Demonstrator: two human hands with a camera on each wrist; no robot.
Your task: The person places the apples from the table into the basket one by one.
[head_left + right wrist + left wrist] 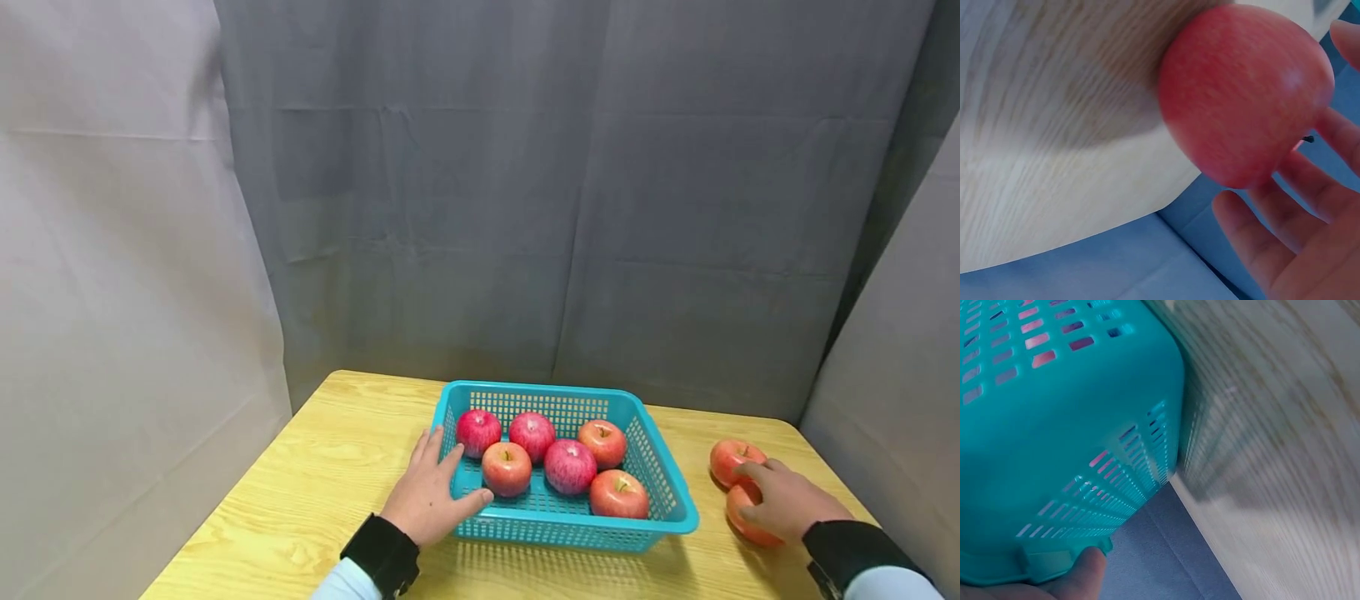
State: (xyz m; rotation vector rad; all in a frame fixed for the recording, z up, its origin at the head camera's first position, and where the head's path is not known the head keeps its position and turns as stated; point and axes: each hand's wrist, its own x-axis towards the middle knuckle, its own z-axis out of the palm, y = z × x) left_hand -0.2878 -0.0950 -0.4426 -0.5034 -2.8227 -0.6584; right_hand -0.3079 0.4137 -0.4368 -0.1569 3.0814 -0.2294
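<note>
A turquoise basket point(577, 533) of perforated plastic stands on the table, holding several red apples point(570, 467). At its near left corner, my left hand point(431, 500) rests on the rim with fingers spread. The left wrist view shows the basket's outer wall point(1072, 456) and a fingertip at the rim. To the right of the basket lie two loose apples, a farther one point(731, 460) and a nearer one point(748, 517). My right hand point(791, 500) is over them, partly covering both. In the right wrist view, loosely extended fingers point(1254, 234) are beside an apple point(1244, 94), with the thumb apart from it.
The pale wooden table point(300, 492) extends on both sides of the basket. A grey curtain point(480, 208) hangs behind it. Light cloth point(127, 292) hangs along the left, with another light cloth panel point(892, 375) on the right.
</note>
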